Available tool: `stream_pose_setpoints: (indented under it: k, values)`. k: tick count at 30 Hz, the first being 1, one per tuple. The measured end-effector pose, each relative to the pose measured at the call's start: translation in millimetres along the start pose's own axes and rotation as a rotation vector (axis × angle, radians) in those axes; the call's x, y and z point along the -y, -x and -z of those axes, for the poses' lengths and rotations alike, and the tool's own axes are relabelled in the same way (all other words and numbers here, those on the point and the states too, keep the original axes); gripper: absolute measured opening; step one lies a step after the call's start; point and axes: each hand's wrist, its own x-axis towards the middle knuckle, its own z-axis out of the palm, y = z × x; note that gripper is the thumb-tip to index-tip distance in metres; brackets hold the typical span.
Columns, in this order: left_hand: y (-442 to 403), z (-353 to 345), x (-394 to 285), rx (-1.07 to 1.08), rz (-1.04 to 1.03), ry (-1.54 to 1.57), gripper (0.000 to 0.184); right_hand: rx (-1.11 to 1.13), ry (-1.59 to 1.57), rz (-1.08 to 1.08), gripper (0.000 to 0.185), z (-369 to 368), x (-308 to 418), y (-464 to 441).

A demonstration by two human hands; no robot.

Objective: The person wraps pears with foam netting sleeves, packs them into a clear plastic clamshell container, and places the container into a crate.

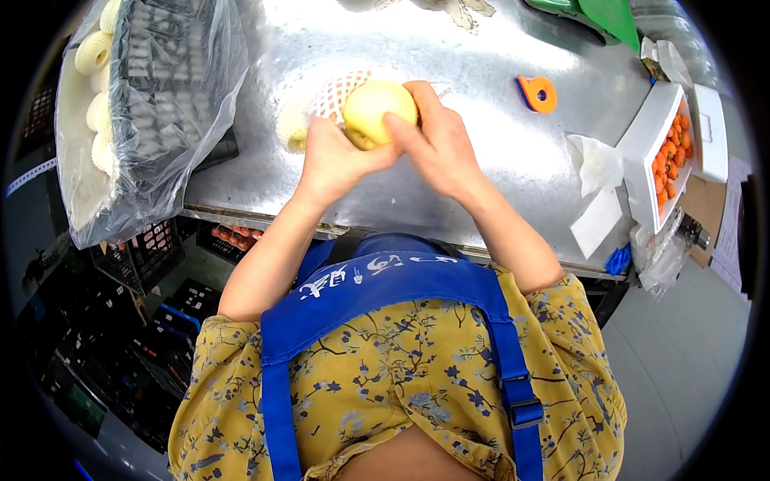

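Note:
Between my two hands, above the metal table, is a round yellow fruit (377,111). My left hand (341,156) is closed on its lower left side, where a white and orange foam net (341,94) shows behind the fingers. With thumb and fingers my right hand (437,140) grips the fruit's right side. Another pale fruit in a foam net (293,127) lies on the table just left of my left hand.
At the left stands a plastic-lined crate (164,104) beside several net-wrapped fruits (94,53). An orange and blue tape dispenser (537,94) lies on the metal table (513,172). On the right are a white box (642,160) of small orange-red fruits and white paper (597,220).

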Motion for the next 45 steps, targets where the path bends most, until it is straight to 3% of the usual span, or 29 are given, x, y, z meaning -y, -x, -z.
stream_pose_setpoints:
  k: [4, 7, 11, 12, 15, 18, 21, 24, 26, 27, 28, 29, 31, 33, 35, 37, 39, 41, 43, 45]
  values:
    - [2, -2, 2, 0.05, -0.002, 0.228, 0.043, 0.069, -0.375, -0.085, 0.032, 18, -24, -13]
    - [5, -7, 2, 0.125, 0.033, 0.388, 0.05, -0.105, -0.663, -0.157, 0.033, 11, -48, -19]
    - [9, -15, 7, 0.233, 0.128, 0.643, 0.059, 0.269, -1.447, -0.45, 0.035, -2, -44, -11]
    - [9, -15, 9, 0.262, 0.158, 0.686, 0.061, 0.547, -1.641, -0.209, 0.038, -12, -66, -14]
    - [9, -16, 10, 0.312, 0.285, 0.849, 0.066, 0.687, -1.73, -0.298, 0.035, -25, -86, -8]
    - [7, -12, 14, 0.353, 0.396, 0.927, 0.075, 0.603, -1.672, -0.256, 0.034, -23, -79, -5]
    - [9, -17, 13, 0.287, 0.278, 0.718, 0.081, 0.295, -1.556, -0.403, 0.024, -3, -70, -5]
    - [3, -19, 17, 0.06, 0.184, 0.533, 0.075, -0.204, -0.497, -0.049, 0.015, 8, -73, -17]
    - [-2, -20, 27, -0.056, 0.113, 0.314, 0.066, -0.291, -0.189, 0.121, 0.018, 12, -58, -5]
    - [-5, -19, 35, -0.076, 0.061, 0.294, 0.066, -0.325, -0.035, 0.202, 0.02, 11, -47, 6]
    - [-10, -18, 45, -0.096, 0.009, 0.273, 0.065, -0.215, -0.018, 0.261, 0.021, 6, -36, 15]
    - [-15, -17, 49, -0.115, -0.044, 0.253, 0.065, 0.166, -0.108, 0.219, 0.029, 15, -29, 23]
    - [-21, -18, 49, -0.151, 0.05, 0.35, 0.066, 0.147, -0.081, 0.391, 0.04, 34, -42, 15]
    - [-25, -21, 48, -0.151, 0.092, 0.39, 0.065, -0.448, 0.253, 0.412, 0.054, 74, -100, -27]
    - [-29, -33, 44, -0.087, 0.111, 0.322, 0.064, -0.724, 0.993, 0.158, 0.057, 117, -142, -40]
    - [-32, -44, 46, -0.019, 0.106, 0.28, 0.065, -0.658, 0.946, -0.007, 0.06, 143, -195, -44]
    - [-45, -59, 63, 0.076, 0.062, 0.28, 0.067, -0.557, 0.871, 0.043, 0.059, 174, -232, -40]
    - [-61, -80, 70, 0.154, 0.038, 0.208, 0.067, -0.606, 0.829, -0.188, 0.057, 211, -242, -32]
    - [-76, -105, 84, 0.205, -0.056, 0.017, 0.067, -0.79, 1.268, -0.398, 0.057, 233, -252, -23]
    - [-95, -135, 85, 0.237, -0.232, -0.249, 0.067, -0.911, 1.116, -0.211, 0.058, 241, -237, -24]
